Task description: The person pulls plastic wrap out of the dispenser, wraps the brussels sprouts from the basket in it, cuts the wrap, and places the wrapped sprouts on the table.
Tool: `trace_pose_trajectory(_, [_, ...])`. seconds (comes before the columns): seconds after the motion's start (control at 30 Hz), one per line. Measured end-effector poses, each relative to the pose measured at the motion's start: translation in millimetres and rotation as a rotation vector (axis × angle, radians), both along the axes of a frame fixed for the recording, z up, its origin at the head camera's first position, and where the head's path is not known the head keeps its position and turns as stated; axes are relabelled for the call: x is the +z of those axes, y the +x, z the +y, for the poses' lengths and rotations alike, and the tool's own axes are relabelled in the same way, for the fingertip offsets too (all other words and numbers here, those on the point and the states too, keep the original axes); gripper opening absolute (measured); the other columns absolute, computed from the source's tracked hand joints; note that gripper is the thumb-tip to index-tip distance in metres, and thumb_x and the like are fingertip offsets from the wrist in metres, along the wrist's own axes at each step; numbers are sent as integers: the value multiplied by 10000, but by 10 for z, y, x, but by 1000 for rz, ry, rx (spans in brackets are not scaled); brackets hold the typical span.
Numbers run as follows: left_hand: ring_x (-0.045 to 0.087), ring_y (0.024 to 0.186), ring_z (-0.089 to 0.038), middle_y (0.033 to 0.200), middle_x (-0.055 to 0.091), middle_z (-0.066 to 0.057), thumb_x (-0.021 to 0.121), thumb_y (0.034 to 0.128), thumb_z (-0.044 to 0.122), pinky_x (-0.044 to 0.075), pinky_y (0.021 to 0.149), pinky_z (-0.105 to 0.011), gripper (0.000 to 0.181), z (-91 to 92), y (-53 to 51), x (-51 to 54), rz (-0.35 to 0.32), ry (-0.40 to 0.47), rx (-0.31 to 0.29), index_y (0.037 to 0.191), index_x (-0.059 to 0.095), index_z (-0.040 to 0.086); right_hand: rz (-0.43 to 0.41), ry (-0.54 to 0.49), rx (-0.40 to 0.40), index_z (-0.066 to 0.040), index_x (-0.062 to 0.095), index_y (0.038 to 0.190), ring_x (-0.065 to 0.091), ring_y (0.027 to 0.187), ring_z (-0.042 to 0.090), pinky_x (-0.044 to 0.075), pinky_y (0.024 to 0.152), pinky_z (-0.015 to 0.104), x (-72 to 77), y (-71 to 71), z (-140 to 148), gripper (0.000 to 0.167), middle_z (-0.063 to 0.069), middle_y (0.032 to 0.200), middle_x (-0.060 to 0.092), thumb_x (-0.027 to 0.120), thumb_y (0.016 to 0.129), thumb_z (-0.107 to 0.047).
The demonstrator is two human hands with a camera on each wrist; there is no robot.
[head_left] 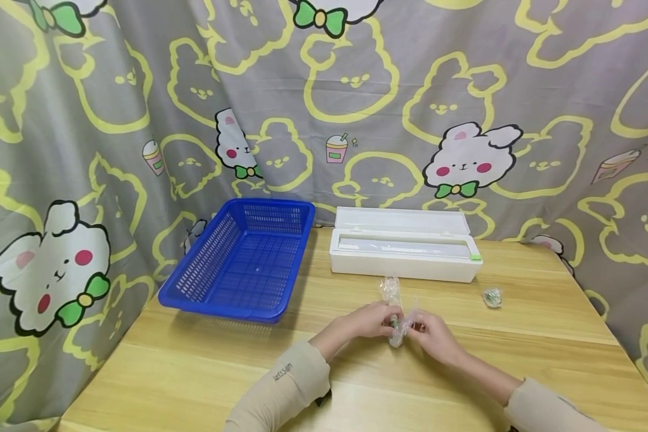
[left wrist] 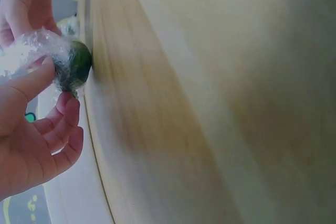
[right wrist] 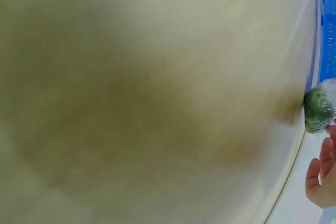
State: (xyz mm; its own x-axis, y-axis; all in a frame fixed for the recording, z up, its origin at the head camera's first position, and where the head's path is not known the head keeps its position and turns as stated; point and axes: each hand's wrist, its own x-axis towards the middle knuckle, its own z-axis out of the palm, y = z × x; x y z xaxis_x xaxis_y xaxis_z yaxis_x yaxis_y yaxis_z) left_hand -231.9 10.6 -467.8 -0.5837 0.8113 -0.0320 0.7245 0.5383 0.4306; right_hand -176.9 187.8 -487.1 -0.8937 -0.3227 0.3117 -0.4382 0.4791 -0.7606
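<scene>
A round, dark green fruit [left wrist: 80, 64], lime-like, rests on the wooden table partly wrapped in clear cling film [head_left: 390, 289]. My left hand [head_left: 375, 319] pinches it through the film, thumb on the film and fingertips at the fruit's side. From the other side my right hand [head_left: 434, 339] grips a gathered part of the film; some of its fingers are hidden in the head view. In the right wrist view the wrapped fruit [right wrist: 318, 109] shows at the right edge, just above the right hand's fingers.
Behind the hands stands a white cling film box [head_left: 402, 267], lid raised, a roll inside. A blue plastic basket [head_left: 224, 310] sits at the back left. Right of the hands lies a small film-wrapped green bundle [head_left: 492, 297]. A patterned curtain [head_left: 281, 78] hangs around the table.
</scene>
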Motion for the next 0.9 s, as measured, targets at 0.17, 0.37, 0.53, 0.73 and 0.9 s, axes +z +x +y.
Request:
trace_pose_trajectory(0.17, [455,712,-53,784,548,40,669,826,210,360,620,-131,179,3,-19,-17,5,5,20,977,603,141,-97,-8,-42,-23,658,836,519,693,49,461,639,216,-25,-76,-30,34,12,763,618,649,803,-30])
trace_pose_trajectory(0.37, [534,710,-55,817,621,2,735,752,135,419,623,-130,262,-23,-19,31,-87,63,177,974,609,77,-209,10,-92,8,618,783,544,705,88,471,670,222,-55,-160,-55,32,52,760,628,630,791,-21])
trace_pose_trajectory(0.53, [612,771,-91,896,641,-42,720,727,10,467,657,-136,274,-79,-5,31,-344,198,229,982,618,19,-263,-20,-101,26,598,797,531,678,85,471,638,214,-66,-170,-59,65,52,751,606,642,769,-12])
trace_pose_trajectory(0.73, [557,737,-58,837,621,11,775,683,92,446,662,-159,268,-69,33,10,-427,279,299,899,620,56,-283,-29,-71,54,598,826,518,627,88,464,554,207,0,-156,-86,97,65,738,610,643,794,-26])
trace_pose_trajectory(0.9, [508,621,-28,732,608,2,772,687,59,435,580,-143,190,-16,81,-55,-397,325,392,784,613,25,-308,-79,6,82,612,874,490,613,59,442,537,205,13,-160,-75,147,87,754,602,603,852,-64])
